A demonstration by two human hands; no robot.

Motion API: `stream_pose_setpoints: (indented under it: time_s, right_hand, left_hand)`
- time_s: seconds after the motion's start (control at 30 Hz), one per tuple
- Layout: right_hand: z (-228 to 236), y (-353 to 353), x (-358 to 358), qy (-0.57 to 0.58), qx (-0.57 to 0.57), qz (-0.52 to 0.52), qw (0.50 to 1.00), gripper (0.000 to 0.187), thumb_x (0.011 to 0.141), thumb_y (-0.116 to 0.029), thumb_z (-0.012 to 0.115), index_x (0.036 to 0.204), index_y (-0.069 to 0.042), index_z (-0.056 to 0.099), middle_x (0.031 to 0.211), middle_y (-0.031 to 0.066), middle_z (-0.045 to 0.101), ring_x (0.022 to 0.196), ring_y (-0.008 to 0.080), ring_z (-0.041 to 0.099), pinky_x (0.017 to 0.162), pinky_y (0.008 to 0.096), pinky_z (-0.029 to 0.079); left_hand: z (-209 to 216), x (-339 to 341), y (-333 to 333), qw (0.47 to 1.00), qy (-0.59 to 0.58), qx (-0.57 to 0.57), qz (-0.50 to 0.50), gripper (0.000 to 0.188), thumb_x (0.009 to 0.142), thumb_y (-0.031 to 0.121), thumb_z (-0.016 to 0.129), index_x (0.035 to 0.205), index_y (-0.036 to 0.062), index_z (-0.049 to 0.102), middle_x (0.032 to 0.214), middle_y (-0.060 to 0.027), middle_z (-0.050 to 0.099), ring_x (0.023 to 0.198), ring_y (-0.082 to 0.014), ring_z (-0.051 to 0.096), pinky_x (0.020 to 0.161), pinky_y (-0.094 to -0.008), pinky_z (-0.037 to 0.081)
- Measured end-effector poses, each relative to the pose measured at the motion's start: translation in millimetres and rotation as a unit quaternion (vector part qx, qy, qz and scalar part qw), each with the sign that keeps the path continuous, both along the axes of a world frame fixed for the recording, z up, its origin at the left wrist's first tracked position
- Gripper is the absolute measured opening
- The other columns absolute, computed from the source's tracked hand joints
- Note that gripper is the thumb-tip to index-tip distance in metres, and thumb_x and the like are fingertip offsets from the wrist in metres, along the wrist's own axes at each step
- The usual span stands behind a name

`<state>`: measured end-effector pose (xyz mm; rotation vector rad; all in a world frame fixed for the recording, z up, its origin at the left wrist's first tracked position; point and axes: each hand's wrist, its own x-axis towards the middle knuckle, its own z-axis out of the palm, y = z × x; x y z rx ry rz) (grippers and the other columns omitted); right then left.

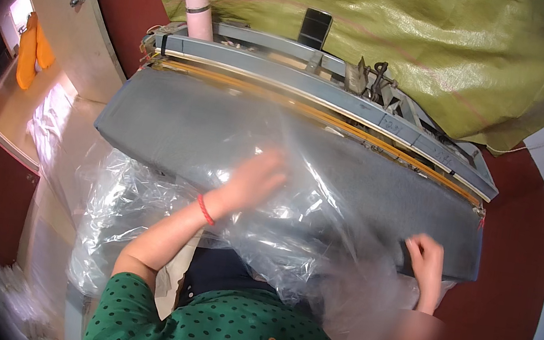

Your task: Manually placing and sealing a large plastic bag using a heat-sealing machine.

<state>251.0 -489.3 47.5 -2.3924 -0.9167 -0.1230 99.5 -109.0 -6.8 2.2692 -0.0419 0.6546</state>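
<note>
A long grey padded surface lies across in front of me. Loose clear plastic sheeting covers its middle and spills over the near edge into my lap. On the plastic, my left hand is smeared by motion, with a red band at its wrist; its fingers do not show clearly. My right hand is at the near right part of the grey surface, fingers curled and thumb drawn in. Whatever is between them is too small to make out. Blur and plastic partly hide my right forearm.
Behind the pad runs a grey metal frame with orange-yellow strips. A pink bottle, a dark phone and a metal clamp stand along it. A yellow-green tarp hangs behind; a door is at left.
</note>
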Motion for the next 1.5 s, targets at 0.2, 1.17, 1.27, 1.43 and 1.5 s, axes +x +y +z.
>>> stream_pose_setpoints:
  time_s: [0.2, 1.17, 1.27, 1.43, 1.5]
  right_hand:
    - [28.0, 225.1, -10.1, -0.072, 0.173, 0.225, 0.956, 0.051, 0.069, -0.017, 0.07, 0.113, 0.001, 0.051, 0.099, 0.0155, 0.058, 0.091, 0.0273, 0.056, 0.08, 0.0313, 0.044]
    - [-96.7, -164.8, 202.4, -0.18, 0.042, -0.442, 0.878, 0.035, 0.091, -0.034, 0.039, 0.098, -0.003, 0.054, 0.095, 0.0206, 0.058, 0.087, 0.0365, 0.054, 0.073, 0.0403, 0.042]
    - [-96.7, -181.6, 202.2, -0.144, -0.067, -0.479, 0.864, 0.035, 0.091, -0.036, 0.037, 0.094, -0.004, 0.053, 0.09, 0.0235, 0.057, 0.083, 0.0408, 0.052, 0.067, 0.045, 0.041]
    - [-103.2, -187.3, 209.1, -0.163, -0.167, -0.473, 0.85, 0.036, 0.091, -0.036, 0.037, 0.089, -0.003, 0.05, 0.081, 0.0242, 0.057, 0.075, 0.0435, 0.052, 0.06, 0.0496, 0.039]
    - [-102.6, -185.6, 211.6, -0.172, -0.183, -0.475, 0.844, 0.036, 0.091, -0.036, 0.037, 0.089, -0.003, 0.051, 0.08, 0.0244, 0.057, 0.074, 0.0438, 0.052, 0.059, 0.0495, 0.04]
  left_hand:
    - [15.3, -1.4, -36.9, 0.991, -0.062, 0.11, -0.036, 0.027, 0.079, 0.018, 0.058, 0.101, 0.0036, 0.051, 0.114, -0.0167, 0.048, 0.114, -0.0334, 0.042, 0.093, -0.0425, 0.033]
    - [45.1, -154.1, 270.4, 0.784, -0.124, 0.178, 0.581, 0.039, 0.068, 0.011, 0.066, 0.101, 0.0014, 0.047, 0.097, -0.0159, 0.057, 0.092, -0.0337, 0.054, 0.077, -0.0385, 0.043]
    - [5.4, -115.8, 272.1, 0.877, 0.111, 0.07, 0.462, 0.056, 0.072, 0.025, 0.067, 0.119, 0.0085, 0.043, 0.12, -0.0153, 0.047, 0.115, -0.0295, 0.042, 0.092, -0.0373, 0.036]
    - [-21.1, -90.4, 289.0, 0.788, 0.264, 0.09, 0.549, 0.07, 0.073, 0.035, 0.064, 0.133, 0.0206, 0.032, 0.141, -0.0084, 0.023, 0.13, -0.0328, 0.018, 0.099, -0.0562, 0.022]
    - [-18.7, -83.6, 290.6, 0.77, 0.223, 0.185, 0.568, 0.066, 0.074, 0.036, 0.063, 0.132, 0.0232, 0.034, 0.142, -0.0062, 0.021, 0.131, -0.0345, 0.013, 0.094, -0.0656, 0.019]
